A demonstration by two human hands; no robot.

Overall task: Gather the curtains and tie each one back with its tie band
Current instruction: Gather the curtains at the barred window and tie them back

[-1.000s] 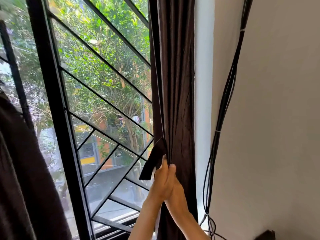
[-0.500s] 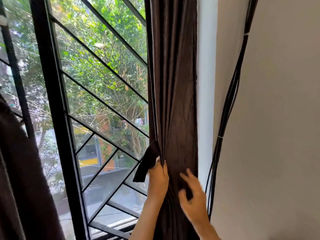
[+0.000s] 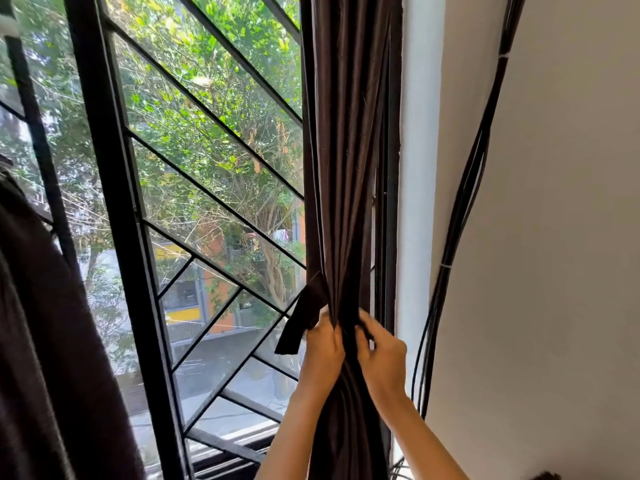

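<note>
A dark brown curtain [image 3: 346, 168] hangs bunched into narrow folds at the right side of the window. A black tie band [image 3: 304, 315] sticks out from its left edge, one end dangling free. My left hand [image 3: 323, 351] grips the gathered folds from the left, just under the band. My right hand [image 3: 382, 358] grips the folds from the right, fingers curled into the fabric. A second dark curtain [image 3: 41, 341] hangs at the far left edge.
A black window frame [image 3: 114, 237] with diagonal bars fills the left and middle. Right of the curtain are a white window reveal [image 3: 417, 202], a bundle of black cables [image 3: 457, 209] running down, and a plain wall [image 3: 571, 237].
My right hand went from beside my left hand to lying spread on the curtain, and now it grips the folds from the right. The left hand stays on the curtain below the band.
</note>
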